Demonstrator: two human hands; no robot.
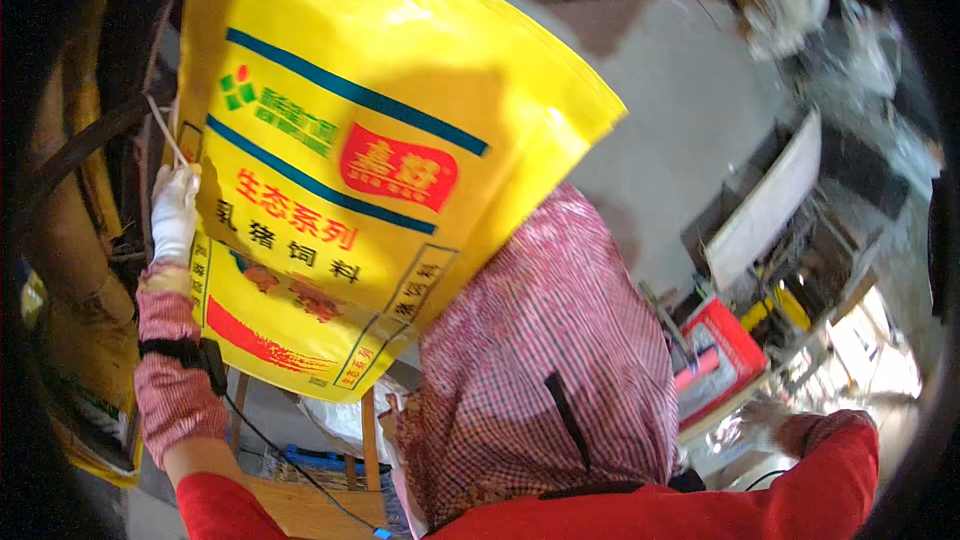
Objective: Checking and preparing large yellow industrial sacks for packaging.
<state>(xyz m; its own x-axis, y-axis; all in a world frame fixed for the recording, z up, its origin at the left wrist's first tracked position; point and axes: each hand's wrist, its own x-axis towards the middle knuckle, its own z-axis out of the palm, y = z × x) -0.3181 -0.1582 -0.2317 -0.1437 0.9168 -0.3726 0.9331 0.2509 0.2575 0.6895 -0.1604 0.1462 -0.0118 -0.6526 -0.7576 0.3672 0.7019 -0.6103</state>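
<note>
A large yellow woven feed sack [530, 70] with dark blue stripes and red and green print fills the upper left and middle of the head view. My left hand [175, 212], in a white glove, is closed at the sack's left edge and holds it up. A thin pale strip [166, 128] sticks up just above those fingers; I cannot tell if they hold it too. Out to the lower right is my gloved right hand [766, 425], close to a cluttered bench with shiny, clear material. Its fingers are blurred, and nothing can be made out in them.
Over my lap hangs a red checked apron [570, 330]. A red box [722, 348] and a pale board [765, 198] are at the right. A wooden stool [290, 505] stands below the sack, with a black cable [290, 458] across it. Plastic bags [860, 45] lie far right.
</note>
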